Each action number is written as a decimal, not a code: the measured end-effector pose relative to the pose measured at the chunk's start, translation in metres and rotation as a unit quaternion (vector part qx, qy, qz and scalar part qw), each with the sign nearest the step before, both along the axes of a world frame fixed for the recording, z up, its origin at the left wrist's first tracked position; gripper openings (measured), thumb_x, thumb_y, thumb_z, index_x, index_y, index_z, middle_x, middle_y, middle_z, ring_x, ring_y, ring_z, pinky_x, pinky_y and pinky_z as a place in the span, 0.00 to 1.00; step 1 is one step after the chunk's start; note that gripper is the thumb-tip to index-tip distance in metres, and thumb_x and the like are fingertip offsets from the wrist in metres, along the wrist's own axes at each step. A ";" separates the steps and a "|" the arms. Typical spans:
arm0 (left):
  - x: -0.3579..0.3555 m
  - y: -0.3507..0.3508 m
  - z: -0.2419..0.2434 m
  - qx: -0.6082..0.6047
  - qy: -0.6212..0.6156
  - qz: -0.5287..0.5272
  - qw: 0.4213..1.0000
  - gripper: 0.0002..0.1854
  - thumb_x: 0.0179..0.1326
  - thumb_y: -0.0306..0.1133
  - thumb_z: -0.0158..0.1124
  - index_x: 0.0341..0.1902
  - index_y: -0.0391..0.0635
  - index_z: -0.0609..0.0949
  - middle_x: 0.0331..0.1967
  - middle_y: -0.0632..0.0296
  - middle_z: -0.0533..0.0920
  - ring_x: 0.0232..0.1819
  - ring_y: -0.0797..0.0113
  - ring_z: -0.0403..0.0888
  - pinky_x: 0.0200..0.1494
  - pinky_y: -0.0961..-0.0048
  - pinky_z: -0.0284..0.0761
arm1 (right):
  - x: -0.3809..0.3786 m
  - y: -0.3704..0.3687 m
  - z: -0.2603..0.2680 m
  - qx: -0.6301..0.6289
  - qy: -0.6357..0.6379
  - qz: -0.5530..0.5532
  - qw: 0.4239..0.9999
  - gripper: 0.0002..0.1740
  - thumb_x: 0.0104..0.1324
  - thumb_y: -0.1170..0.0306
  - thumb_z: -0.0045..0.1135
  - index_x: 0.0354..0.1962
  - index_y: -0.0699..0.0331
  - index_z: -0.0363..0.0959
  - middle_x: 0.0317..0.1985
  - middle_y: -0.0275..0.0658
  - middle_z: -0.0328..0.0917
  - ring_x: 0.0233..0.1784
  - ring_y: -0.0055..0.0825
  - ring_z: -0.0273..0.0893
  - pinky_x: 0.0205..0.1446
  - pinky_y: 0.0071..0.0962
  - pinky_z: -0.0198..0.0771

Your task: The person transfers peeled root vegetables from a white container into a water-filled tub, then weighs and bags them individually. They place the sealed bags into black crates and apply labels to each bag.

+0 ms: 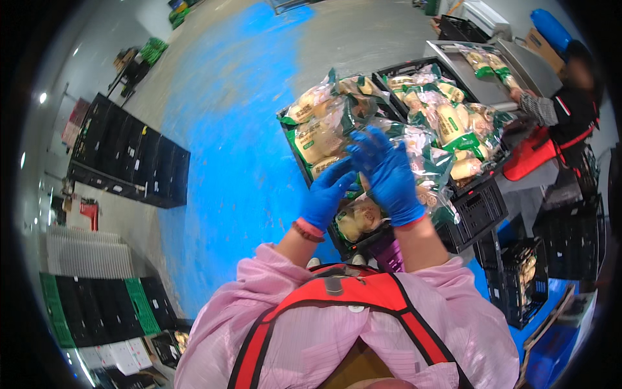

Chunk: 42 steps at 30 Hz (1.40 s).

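Both my hands wear blue gloves and reach over a black plastic crate heaped with clear and green bags of lotus root. My left hand lies over the bags near the crate's middle, fingers slightly bent. Beside it, partly above its fingertips, is my right hand, its fingers spread a little. Whether either hand grips a bag beneath it cannot be told. A lone bag of lotus root shows at the crate's near end, below my hands. A second full crate stands against the first on the right.
A co-worker at the right holds a bag over a metal tray. Stacked black crates stand at the left on the blue-painted floor. Another black crate with lotus root sits at the lower right, near a purple crate.
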State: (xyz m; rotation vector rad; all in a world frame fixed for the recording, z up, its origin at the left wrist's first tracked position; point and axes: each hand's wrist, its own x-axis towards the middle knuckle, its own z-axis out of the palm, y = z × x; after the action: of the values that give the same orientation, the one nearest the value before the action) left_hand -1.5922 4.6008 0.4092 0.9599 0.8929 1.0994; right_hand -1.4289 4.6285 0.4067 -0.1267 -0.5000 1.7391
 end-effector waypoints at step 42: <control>-0.194 0.043 -0.032 -0.046 -0.220 -0.099 0.969 0.17 0.72 0.40 0.49 0.56 0.41 0.74 0.49 0.58 0.79 0.50 0.67 0.77 0.60 0.67 0.70 | -0.241 -0.027 -0.049 -0.200 0.645 0.255 0.692 0.31 0.74 0.52 0.38 0.65 0.64 0.54 0.67 0.49 0.57 0.69 0.42 0.57 0.74 0.41 0.50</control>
State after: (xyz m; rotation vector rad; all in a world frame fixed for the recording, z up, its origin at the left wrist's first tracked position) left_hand -1.7862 4.6441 0.3768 0.6726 0.4685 1.0344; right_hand -1.6700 4.6018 0.3574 0.9830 0.9889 1.9528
